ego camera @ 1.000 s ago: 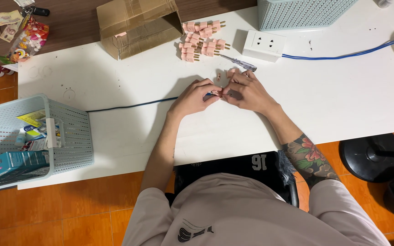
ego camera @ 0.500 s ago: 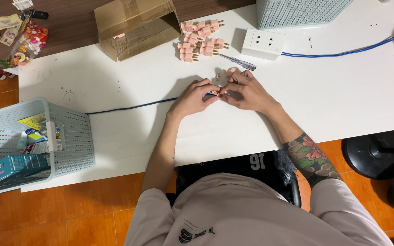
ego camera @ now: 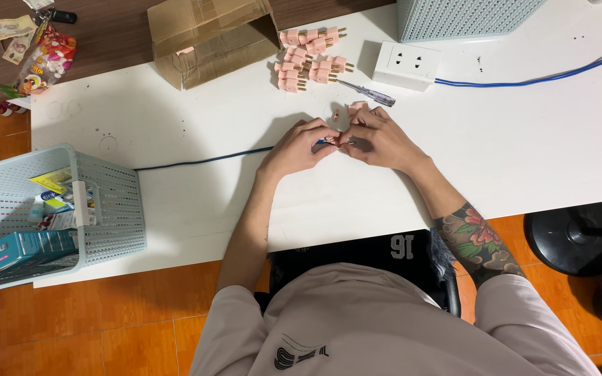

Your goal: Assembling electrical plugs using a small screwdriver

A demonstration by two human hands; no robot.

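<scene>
My left hand [ego camera: 299,147] and my right hand [ego camera: 379,139] meet at the middle of the white table [ego camera: 196,202]. Between the fingertips they pinch the end of a dark blue cable [ego camera: 203,159] that trails off to the left, together with a small pink plug part [ego camera: 334,140]; what lies under the fingers is hidden. Loose pink plug pieces [ego camera: 353,108] lie just beyond my right hand. Further back there is a pile of pink plugs [ego camera: 308,59], with a small screwdriver [ego camera: 365,91] beside it.
A white power strip [ego camera: 405,65] with a blue cord [ego camera: 538,78] sits at the back right, next to a pale mesh basket [ego camera: 454,17]. A cardboard box [ego camera: 210,38] stands at the back left. A second mesh basket [ego camera: 106,209] with packets overhangs the left front edge.
Both hands stay together on the cable end; only the fingers have shifted slightly. The view has drifted a little.
</scene>
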